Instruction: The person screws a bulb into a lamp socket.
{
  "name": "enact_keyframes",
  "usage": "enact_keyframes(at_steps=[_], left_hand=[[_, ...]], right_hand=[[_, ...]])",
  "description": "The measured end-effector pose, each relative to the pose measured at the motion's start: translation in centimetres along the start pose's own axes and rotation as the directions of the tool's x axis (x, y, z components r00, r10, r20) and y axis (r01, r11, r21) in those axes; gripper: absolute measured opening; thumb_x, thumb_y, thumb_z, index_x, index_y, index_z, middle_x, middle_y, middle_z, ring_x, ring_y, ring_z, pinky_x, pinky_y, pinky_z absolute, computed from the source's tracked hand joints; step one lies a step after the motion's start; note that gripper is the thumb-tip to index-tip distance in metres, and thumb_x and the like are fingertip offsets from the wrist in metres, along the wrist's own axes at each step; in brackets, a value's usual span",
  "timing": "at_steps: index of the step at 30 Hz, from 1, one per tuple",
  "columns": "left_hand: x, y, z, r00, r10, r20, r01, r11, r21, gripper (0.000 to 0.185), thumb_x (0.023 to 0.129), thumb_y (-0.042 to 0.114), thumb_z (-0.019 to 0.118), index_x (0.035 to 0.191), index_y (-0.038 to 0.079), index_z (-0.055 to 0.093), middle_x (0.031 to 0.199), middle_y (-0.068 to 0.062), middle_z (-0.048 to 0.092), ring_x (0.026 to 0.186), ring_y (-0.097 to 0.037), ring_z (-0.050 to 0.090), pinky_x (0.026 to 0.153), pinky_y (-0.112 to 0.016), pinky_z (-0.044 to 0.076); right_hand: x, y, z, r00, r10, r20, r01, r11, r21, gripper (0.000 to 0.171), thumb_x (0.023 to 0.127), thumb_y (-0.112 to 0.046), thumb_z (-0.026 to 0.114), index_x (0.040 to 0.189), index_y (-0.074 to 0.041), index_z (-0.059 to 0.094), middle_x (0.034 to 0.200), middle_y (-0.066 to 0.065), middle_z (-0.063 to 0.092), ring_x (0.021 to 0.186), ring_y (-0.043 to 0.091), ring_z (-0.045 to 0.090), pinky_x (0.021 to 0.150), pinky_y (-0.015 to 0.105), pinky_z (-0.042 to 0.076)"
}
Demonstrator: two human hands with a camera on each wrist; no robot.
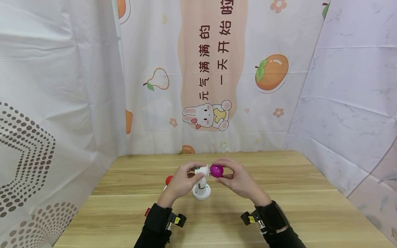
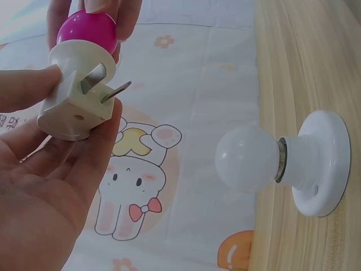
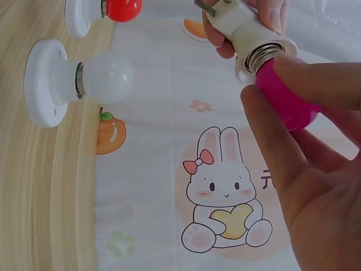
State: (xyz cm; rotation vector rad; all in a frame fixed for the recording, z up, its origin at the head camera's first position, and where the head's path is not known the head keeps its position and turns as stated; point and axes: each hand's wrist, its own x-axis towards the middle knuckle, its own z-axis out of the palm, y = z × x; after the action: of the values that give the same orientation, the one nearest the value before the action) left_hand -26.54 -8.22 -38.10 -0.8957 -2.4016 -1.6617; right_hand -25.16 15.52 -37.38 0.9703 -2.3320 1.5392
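Note:
My left hand [image 1: 183, 181] grips a white plug-in lamp socket [image 1: 203, 171] with two metal prongs [image 2: 107, 90], held sideways above the table. My right hand [image 1: 237, 179] pinches a magenta bulb [image 1: 216, 170] seated in that socket; its metal thread [image 3: 264, 55] partly shows at the socket's mouth. The socket body [image 2: 70, 110] lies between my left thumb and fingers, and the magenta bulb [image 3: 287, 99] sits between my right thumb and fingers.
On the wooden table [image 1: 279, 206] below my hands stands a white bulb in a white round base [image 1: 201, 191]. A red bulb in another white base [image 1: 168, 180] stands left of it, half hidden by my left hand. Printed cloth walls surround the table.

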Motion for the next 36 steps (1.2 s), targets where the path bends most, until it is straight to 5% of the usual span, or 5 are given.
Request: enact_keyframes(at_steps=[19, 30, 36], left_hand=[[-0.09, -0.01, -0.05, 1.000, 0.012, -0.002, -0.012, 1.000, 0.007, 0.030, 0.098, 0.014, 0.069, 0.127, 0.006, 0.067, 0.118, -0.006, 0.066, 0.101, -0.020, 0.061, 0.092, -0.034, 0.055], [-0.01, -0.09, -0.06, 1.000, 0.011, 0.001, -0.011, 1.000, -0.002, 0.029, 0.098, 0.014, 0.069, 0.126, 0.007, 0.068, 0.118, -0.007, 0.066, 0.101, -0.020, 0.061, 0.092, -0.035, 0.055], [-0.06, 0.08, -0.02, 1.000, 0.014, 0.006, -0.014, 1.000, -0.005, 0.028, 0.099, 0.012, 0.068, 0.126, 0.006, 0.068, 0.117, -0.007, 0.066, 0.100, -0.020, 0.061, 0.091, -0.034, 0.055]], right_hand=[[0.03, -0.46, 0.06, 0.989, 0.144, -0.024, -0.145, 0.985, -0.096, 0.047, 0.093, -0.019, 0.076, 0.138, -0.010, 0.062, 0.128, 0.007, 0.064, 0.110, 0.026, 0.061, 0.085, 0.030, 0.058], [0.02, -0.34, 0.23, 0.976, 0.218, 0.029, -0.219, 0.974, 0.060, 0.048, 0.098, -0.021, 0.070, 0.138, 0.002, 0.056, 0.121, 0.019, 0.062, 0.104, 0.029, 0.065, 0.080, 0.031, 0.060], [-0.05, -0.49, 0.26, 0.973, 0.229, 0.021, -0.229, 0.973, -0.010, 0.047, 0.100, -0.026, 0.067, 0.138, 0.000, 0.057, 0.119, 0.016, 0.063, 0.097, 0.025, 0.067, 0.080, 0.033, 0.059]])
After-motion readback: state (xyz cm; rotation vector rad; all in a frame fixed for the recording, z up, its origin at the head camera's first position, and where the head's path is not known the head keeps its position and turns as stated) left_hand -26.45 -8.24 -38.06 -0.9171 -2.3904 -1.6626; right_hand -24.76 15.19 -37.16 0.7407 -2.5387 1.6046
